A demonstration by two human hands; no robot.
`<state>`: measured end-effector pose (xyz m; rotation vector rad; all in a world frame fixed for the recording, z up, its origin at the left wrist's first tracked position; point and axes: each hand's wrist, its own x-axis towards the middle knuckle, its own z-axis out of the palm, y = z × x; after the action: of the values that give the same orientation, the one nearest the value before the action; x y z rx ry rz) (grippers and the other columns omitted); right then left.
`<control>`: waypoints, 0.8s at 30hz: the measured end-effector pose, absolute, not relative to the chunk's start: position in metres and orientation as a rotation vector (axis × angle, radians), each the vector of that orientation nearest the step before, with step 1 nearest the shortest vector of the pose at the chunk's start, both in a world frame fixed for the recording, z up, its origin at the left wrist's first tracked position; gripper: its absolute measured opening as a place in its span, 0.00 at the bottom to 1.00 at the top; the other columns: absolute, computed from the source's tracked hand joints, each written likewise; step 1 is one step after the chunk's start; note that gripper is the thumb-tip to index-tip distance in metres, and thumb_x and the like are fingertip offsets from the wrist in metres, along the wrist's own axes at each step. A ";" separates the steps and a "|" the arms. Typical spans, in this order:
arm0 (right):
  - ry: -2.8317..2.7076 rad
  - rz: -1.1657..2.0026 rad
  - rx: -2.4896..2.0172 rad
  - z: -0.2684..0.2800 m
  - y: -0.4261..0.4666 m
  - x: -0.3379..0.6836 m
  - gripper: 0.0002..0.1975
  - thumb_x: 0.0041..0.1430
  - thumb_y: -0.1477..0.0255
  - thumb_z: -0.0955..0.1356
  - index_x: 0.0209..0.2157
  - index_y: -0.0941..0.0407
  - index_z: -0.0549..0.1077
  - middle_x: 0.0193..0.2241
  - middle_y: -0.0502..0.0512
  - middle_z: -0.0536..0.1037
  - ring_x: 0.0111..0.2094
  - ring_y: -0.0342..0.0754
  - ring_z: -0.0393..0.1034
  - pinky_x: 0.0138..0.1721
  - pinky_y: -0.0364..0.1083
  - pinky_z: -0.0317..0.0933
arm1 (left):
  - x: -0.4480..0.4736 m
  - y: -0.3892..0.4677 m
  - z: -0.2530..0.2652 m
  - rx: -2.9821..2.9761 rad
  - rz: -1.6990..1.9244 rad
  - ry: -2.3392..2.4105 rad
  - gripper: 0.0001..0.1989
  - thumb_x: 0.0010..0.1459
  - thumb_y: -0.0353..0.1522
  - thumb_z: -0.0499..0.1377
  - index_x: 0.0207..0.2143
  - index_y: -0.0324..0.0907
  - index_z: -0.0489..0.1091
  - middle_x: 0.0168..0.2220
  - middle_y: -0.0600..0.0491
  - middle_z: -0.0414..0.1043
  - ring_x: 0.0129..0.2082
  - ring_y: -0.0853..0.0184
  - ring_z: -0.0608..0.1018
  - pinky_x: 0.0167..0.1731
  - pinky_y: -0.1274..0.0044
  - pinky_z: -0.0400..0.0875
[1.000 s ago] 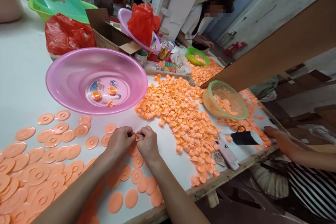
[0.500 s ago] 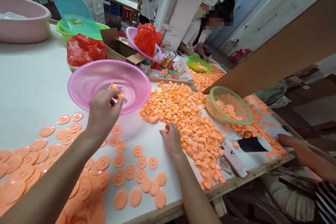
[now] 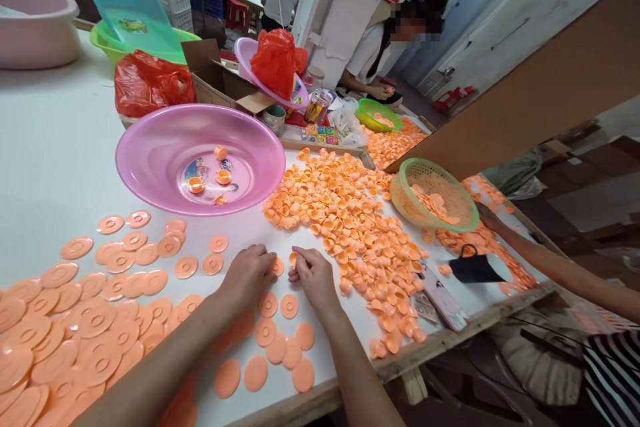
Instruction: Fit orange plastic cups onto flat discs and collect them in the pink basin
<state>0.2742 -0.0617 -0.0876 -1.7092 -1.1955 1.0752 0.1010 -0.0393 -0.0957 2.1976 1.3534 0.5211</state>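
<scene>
My left hand [image 3: 246, 277] is closed, fingertips pinching the edge of a flat orange plastic disc [image 3: 277, 266] just above the white table. Facing it, my right hand [image 3: 314, 275] pinches a small orange plastic cup [image 3: 293, 258] between thumb and finger. A narrow gap separates the two pieces. Behind my hands stands a pink basin [image 3: 145, 177] with several orange pieces in it. A large pile of small orange cups [image 3: 345, 207] spreads to the right of my right hand. Flat orange discs [image 3: 95, 317] cover the table's left side, with more loose ones below my hands.
A green strainer basket [image 3: 400, 200] holds orange pieces at the right. A phone [image 3: 443, 300] and black face mask [image 3: 477, 269] lie near the front edge. A co-worker's arm [image 3: 545, 257] reaches in from the right. Behind the basin are a cardboard box [image 3: 215, 83] and red bags [image 3: 153, 83].
My left hand has come down from over the basin to the table and grips a disc; the orange pieces lie in the basin. My right hand has moved slightly left, holding a cup.
</scene>
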 end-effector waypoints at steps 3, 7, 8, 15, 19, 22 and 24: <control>-1.105 1.183 -1.704 -0.086 -0.062 0.262 0.17 0.53 0.64 0.66 0.40 0.60 0.77 0.23 0.51 0.76 0.20 0.45 0.73 0.24 0.44 0.71 | 0.102 -0.039 -0.101 2.168 0.535 1.370 0.03 0.53 0.26 0.58 0.28 0.42 0.70 0.29 0.54 0.65 0.31 0.66 0.69 0.30 0.76 0.56; -1.100 1.127 -1.718 -0.092 -0.060 0.257 0.08 0.48 0.68 0.67 0.30 0.57 0.75 0.23 0.50 0.75 0.17 0.42 0.69 0.16 0.40 0.63 | 0.100 -0.041 -0.105 2.151 0.552 1.358 0.04 0.54 0.27 0.58 0.29 0.43 0.71 0.30 0.54 0.67 0.31 0.67 0.69 0.30 0.76 0.57; -1.089 1.117 -1.739 -0.093 -0.059 0.257 0.07 0.46 0.69 0.67 0.28 0.56 0.74 0.22 0.48 0.74 0.16 0.42 0.68 0.14 0.39 0.61 | 0.099 -0.041 -0.105 2.151 0.562 1.353 0.04 0.54 0.27 0.59 0.28 0.43 0.72 0.30 0.54 0.67 0.31 0.67 0.69 0.30 0.76 0.57; -1.157 1.205 -1.858 -0.084 -0.047 0.253 0.03 0.44 0.73 0.67 0.22 0.54 0.66 0.11 0.42 0.67 0.12 0.41 0.61 0.11 0.38 0.55 | 0.101 -0.040 -0.109 2.179 0.589 1.328 0.06 0.57 0.29 0.59 0.28 0.42 0.74 0.28 0.52 0.68 0.31 0.66 0.70 0.31 0.75 0.57; -1.197 1.276 -1.831 -0.082 -0.044 0.256 0.04 0.45 0.72 0.67 0.22 0.54 0.66 0.10 0.42 0.67 0.10 0.40 0.58 0.11 0.38 0.53 | 0.100 -0.040 -0.108 2.166 0.588 1.330 0.07 0.59 0.30 0.58 0.29 0.42 0.75 0.29 0.51 0.69 0.32 0.66 0.70 0.32 0.75 0.58; -1.166 1.314 -1.835 -0.085 -0.045 0.258 0.04 0.46 0.72 0.67 0.22 0.54 0.66 0.09 0.42 0.67 0.10 0.40 0.58 0.11 0.38 0.53 | 0.101 -0.040 -0.106 2.148 0.573 1.331 0.07 0.58 0.30 0.59 0.27 0.41 0.74 0.28 0.51 0.69 0.32 0.65 0.70 0.32 0.74 0.57; -1.206 1.252 -1.839 -0.085 -0.047 0.256 0.04 0.47 0.72 0.67 0.23 0.54 0.65 0.10 0.43 0.67 0.11 0.41 0.59 0.11 0.38 0.54 | 0.101 -0.041 -0.104 2.126 0.563 1.330 0.07 0.58 0.29 0.59 0.27 0.41 0.75 0.28 0.51 0.69 0.32 0.65 0.70 0.32 0.74 0.57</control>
<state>0.2563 -0.0469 -0.0853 -1.8393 -1.2065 1.2517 0.1013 -0.0407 -0.1040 2.1264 1.3302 0.5631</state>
